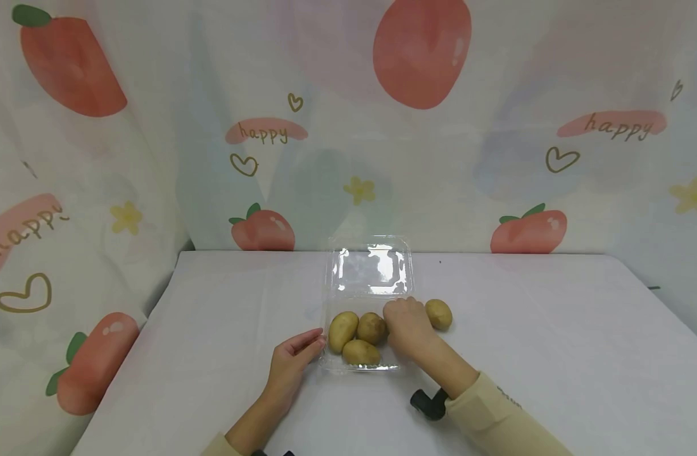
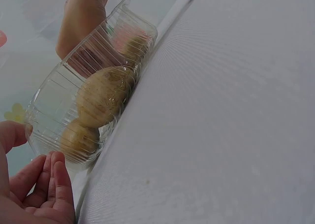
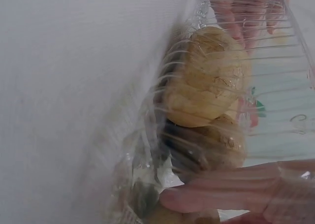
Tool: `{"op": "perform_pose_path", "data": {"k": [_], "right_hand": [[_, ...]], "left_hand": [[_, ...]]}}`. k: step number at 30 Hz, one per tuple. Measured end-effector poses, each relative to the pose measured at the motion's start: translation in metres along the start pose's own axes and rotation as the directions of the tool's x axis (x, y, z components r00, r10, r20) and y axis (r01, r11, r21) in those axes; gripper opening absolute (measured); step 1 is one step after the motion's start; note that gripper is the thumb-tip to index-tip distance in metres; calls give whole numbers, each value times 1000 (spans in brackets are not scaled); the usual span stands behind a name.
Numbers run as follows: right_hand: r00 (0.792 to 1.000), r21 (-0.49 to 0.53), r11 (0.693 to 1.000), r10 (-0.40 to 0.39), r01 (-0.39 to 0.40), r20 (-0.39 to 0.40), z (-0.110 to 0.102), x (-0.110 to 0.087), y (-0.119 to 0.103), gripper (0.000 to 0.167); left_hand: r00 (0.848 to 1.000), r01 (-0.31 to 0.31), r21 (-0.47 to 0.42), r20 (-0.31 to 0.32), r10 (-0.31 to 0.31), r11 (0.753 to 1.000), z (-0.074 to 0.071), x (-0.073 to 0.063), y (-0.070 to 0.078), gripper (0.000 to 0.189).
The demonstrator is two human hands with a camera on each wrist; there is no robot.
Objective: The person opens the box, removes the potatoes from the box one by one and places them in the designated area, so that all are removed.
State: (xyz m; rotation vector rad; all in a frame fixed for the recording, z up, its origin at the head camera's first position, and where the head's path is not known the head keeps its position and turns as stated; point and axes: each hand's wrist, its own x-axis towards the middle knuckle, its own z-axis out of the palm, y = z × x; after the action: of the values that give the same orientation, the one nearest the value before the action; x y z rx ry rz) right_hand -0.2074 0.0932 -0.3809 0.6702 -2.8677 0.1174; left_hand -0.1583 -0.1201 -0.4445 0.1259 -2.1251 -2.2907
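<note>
Potatoes (image 1: 343, 332) in clear container (image 2: 54, 98), left fingers (image 2: 62, 182) pinching its edge, right fingers (image 3: 221, 192) inside, their hold unclear

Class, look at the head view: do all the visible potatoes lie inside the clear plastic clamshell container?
No, one potato lies outside the clear plastic clamshell container, on the white table to its right.

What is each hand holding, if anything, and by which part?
The left hand appears to pinch the clear container by its left edge. Whether the right hand grips a potato cannot be told; its fingertips are partly hidden.
</note>
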Motion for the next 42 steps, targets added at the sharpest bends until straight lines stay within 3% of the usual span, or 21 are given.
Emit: {"op": "perform_pose_path", "data": {"k": [11,18,31,42], "right_hand": [[999,48,999,1,2,-51,-1,-3,1,30],[1000,61,998,-12,12,-3,-4,-3,5,30],[998,126,990,56,-59,23,-7,-3,7,29],[990,230,963,128,-139,60,-13,-4,10,27]], "left_hand": [[1000,10,-24,-4,-11,1000,2,-1,0,38],[1000,5,-26,-15,-5,1000,2,-2,0,36],[1000,4,-38,-15,-4,999,1,-2,0,36],[1000,-14,-41,-14,13,999,0,-1,-1,35]]}}
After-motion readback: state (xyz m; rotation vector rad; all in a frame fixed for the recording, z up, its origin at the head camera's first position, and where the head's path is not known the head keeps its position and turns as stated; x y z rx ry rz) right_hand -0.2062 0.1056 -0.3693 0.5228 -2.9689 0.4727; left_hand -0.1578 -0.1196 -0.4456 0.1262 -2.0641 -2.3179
